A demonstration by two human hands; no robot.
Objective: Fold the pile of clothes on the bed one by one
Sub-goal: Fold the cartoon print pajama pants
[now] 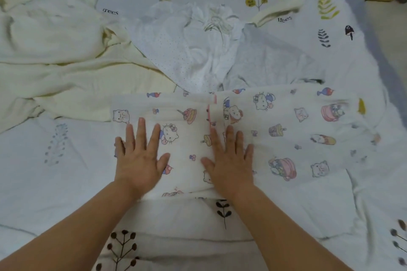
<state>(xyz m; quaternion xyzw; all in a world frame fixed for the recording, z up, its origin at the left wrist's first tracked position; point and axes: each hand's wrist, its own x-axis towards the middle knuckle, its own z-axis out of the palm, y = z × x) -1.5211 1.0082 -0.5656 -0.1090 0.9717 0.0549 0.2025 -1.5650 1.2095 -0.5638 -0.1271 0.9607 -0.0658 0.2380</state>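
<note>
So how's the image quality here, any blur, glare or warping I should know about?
Head view: soft, even light, no glare and only faint shadows under the left hand and right hand; wide-angle warping bends the bedsheet edges; the whole frame is slightly soft, the cartoon-print garment blurrier toward its right side, and the top right corner is dim.

Unfolded clothes (193, 50) behind garment (286, 130) on bed (44, 182)

We see our left hand (141, 156) and right hand (229, 158) pressed flat, fingers spread, on a cartoon-print garment (286, 138) lying on the leaf-patterned bedsheet (55, 171); beyond it lie a crumpled white dotted garment (187, 55) and a cream garment (55, 55) at the left
</note>
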